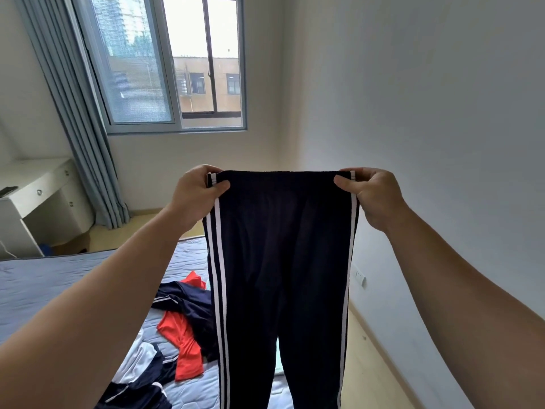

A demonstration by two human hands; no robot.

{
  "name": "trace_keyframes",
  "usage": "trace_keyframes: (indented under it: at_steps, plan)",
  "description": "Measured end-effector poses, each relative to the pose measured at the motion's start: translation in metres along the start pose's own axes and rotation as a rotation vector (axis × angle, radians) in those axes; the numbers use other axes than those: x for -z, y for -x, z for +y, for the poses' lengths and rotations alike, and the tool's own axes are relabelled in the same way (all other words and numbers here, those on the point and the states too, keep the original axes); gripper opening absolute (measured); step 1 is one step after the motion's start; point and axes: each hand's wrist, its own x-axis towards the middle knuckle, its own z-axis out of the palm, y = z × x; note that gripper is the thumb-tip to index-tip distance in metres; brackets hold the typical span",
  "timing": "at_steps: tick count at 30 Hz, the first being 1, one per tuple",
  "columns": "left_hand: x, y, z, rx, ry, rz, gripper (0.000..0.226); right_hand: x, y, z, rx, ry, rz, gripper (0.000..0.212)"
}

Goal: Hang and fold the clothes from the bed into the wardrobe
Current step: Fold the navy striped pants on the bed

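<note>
at 9 o'clock of the view a white desk is standing beside the grey-blue curtain. at 8 o'clock the bed is carrying the clothes pile, orange, navy and white garments lying unsorted toward 7 o'clock. the left hand is pinching one corner of the waistband of the navy track pants, thumb on the near face, fingers curled behind. the pants are hanging in the air at centre, with the waistband stretched level and the legs dropping toward 6 o'clock over the bed edge. the right hand is pinching the opposite corner likewise, at 3 o'clock from the left hand. judged step: the garment is being held up and squared for folding or hanging. the next move is calling for bringing the legs together stripe to stripe under firm pinches, then carrying the garment to the wardrobe, which is not showing in view.
</note>
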Motion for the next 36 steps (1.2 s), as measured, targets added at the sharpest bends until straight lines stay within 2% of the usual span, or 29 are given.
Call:
trace_keyframes:
  at_steps: [3, 6, 9, 12, 14, 17, 19, 20, 22, 24, 25, 28, 30, 33, 36]
  plan:
    - [-0.007, -0.004, 0.001, -0.029, -0.107, 0.026, 0.011, -0.001, -0.003, -0.001, 0.050, 0.133, 0.098, 0.017]
    - [-0.012, 0.000, 0.003, -0.034, -0.097, 0.123, 0.013, -0.003, -0.001, -0.002, 0.125, 0.238, 0.134, 0.017]
    - [-0.025, 0.006, 0.011, -0.040, 0.013, 0.224, 0.018, -0.014, 0.004, -0.006, 0.185, 0.262, 0.229, 0.014]
    - [-0.038, 0.013, 0.033, -0.088, 0.223, 0.309, 0.028, -0.031, 0.016, -0.016, 0.255, 0.167, 0.380, 0.011]
    - [-0.040, 0.023, 0.053, -0.228, 0.335, 0.346, 0.031, -0.040, 0.031, -0.026, 0.407, 0.092, 0.484, 0.010]
    - [-0.032, 0.044, 0.084, -0.507, 0.537, 0.369, 0.032, -0.047, 0.056, -0.044, 0.733, -0.044, 0.663, 0.017]
    - [-0.025, 0.050, 0.101, -0.540, 0.687, 0.254, 0.031, -0.048, 0.060, -0.053, 0.839, -0.176, 0.724, 0.021]
    - [-0.026, 0.048, 0.111, -0.470, 0.772, 0.137, 0.032, -0.050, 0.058, -0.061, 0.794, -0.279, 0.707, 0.020]
    - [-0.040, 0.044, 0.129, -0.269, 0.840, -0.056, 0.036, -0.059, 0.051, -0.079, 0.512, -0.523, 0.529, 0.017]
    - [-0.061, 0.045, 0.145, -0.145, 0.778, -0.109, 0.034, -0.072, 0.042, -0.093, 0.241, -0.556, 0.334, 0.011]
    - [-0.071, 0.046, 0.148, -0.128, 0.749, -0.106, 0.034, -0.077, 0.040, -0.094, 0.177, -0.535, 0.251, 0.008]
    - [-0.085, 0.048, 0.141, -0.191, 0.681, -0.106, 0.034, -0.087, 0.044, -0.089, 0.172, -0.541, 0.102, 0.020]
    - [-0.084, 0.050, 0.132, -0.250, 0.650, -0.111, 0.033, -0.084, 0.048, -0.082, 0.213, -0.509, 0.074, 0.025]
    - [-0.080, 0.052, 0.122, -0.284, 0.688, -0.146, 0.034, -0.078, 0.050, -0.074, 0.167, -0.473, 0.030, 0.029]
    - [-0.078, 0.052, 0.123, -0.270, 0.713, -0.199, 0.036, -0.078, 0.056, -0.070, 0.102, -0.637, -0.110, 0.027]
